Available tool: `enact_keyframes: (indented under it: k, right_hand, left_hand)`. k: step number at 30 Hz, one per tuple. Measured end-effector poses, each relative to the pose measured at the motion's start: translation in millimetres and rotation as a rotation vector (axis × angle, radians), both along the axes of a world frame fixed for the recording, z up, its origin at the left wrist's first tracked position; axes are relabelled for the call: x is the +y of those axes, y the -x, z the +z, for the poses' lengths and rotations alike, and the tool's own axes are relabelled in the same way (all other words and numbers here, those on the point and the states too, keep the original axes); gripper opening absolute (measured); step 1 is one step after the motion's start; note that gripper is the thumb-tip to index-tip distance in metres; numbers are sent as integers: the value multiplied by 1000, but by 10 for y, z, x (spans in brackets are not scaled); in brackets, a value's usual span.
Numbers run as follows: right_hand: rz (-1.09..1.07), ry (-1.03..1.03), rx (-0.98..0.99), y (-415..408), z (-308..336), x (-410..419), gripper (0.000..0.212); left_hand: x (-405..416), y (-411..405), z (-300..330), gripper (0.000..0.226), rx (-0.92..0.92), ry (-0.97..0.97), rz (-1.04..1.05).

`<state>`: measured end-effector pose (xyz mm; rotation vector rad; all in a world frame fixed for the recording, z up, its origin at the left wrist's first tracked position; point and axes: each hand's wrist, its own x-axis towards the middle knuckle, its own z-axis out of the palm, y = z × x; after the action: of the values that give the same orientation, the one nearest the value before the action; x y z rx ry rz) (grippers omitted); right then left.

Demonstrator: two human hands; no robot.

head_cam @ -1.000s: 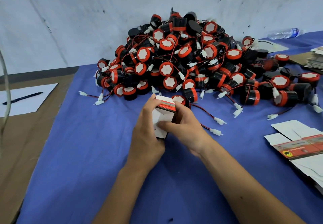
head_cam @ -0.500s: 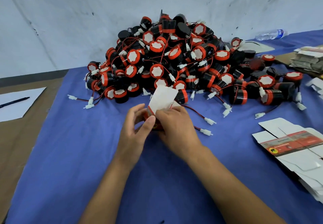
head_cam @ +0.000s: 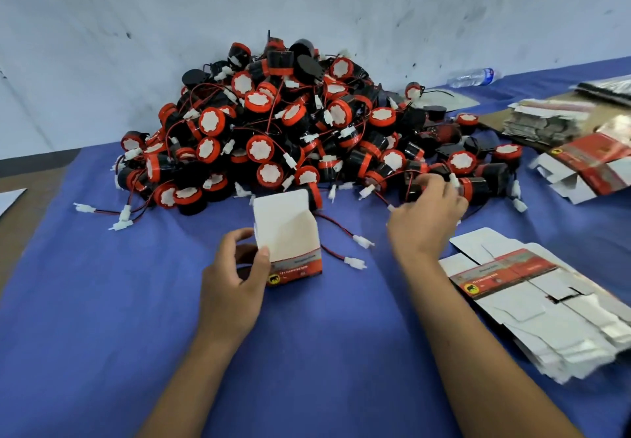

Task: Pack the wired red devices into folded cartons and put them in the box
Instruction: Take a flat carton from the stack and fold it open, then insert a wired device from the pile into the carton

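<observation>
I see a pile of wired devices (head_cam: 300, 130) heaped at the back of the table (head_cam: 102, 301), against the wall (head_cam: 307, 0). In front of the pile an open carton (head_cam: 290, 243) stands upright, my left hand (head_cam: 235, 277) gripping its left side; my right hand (head_cam: 423, 215) is to its right, at the pile's front edge. A stack of flat cartons (head_cam: 546, 301) lies right of that hand, more flat cartons (head_cam: 587, 168) behind it, and a bottle (head_cam: 473, 77) lies at the far right by the wall.

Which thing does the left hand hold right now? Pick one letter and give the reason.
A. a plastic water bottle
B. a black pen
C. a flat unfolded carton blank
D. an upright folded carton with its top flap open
D: the left hand grips the side of the folded carton, which stands upright on the blue cloth with its white top flap raised.
</observation>
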<state>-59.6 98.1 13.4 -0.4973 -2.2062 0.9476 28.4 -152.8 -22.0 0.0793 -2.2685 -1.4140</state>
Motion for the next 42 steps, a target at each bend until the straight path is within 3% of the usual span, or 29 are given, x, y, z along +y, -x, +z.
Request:
enact_keyframes:
  k: [2,4,9,13,17,23,27,30,35,36,38,42]
  right_hand:
    - [103,-65,-203,118,-86,229,72]
    - [304,-140,-282,186,-161,297,84]
    - [333,-333,-236,256,-268,149,59]
    - [345,-303,-164,237,-303,12,71]
    - [538,-357,-97,218,-287,-56,75]
    - [596,-156,-92,189,-281,-162,57]
    - [693,-163,80,75,-194,-256,40]
    - [739,133,243,-74,-54,-396,30]
    - [917,1309,102,-234,223,-562,73]
    - [976,1466,56,-261,247,-557,78]
    - [1050,1551,-12,-322,256,-535,78]
    - [1168,1353,-90,-374,298,-547,72]
  left_hand:
    - [137,17,-8,21,-12,32,-36]
    - [203,42,3,19,-10,38,-34]
    - [231,74,10,14,-12,-24,-13]
    - [224,38,13,14,-1,-21,-16]
    - [200,-12,19,17,1,-20,-30]
    - [-79,-175,22,17,-28,-10,9]
    - [-311,-317,67,18,-48,-17,60]
    - [-388,-363,78,18,-49,-40,94]
    - [-342,-324,103,29,-41,25,74]
    - [-320,-306,116,34,-39,54,67]
    - [-283,-253,121,39,-30,89,43]
    - [-251,-156,80,32,-27,104,37]
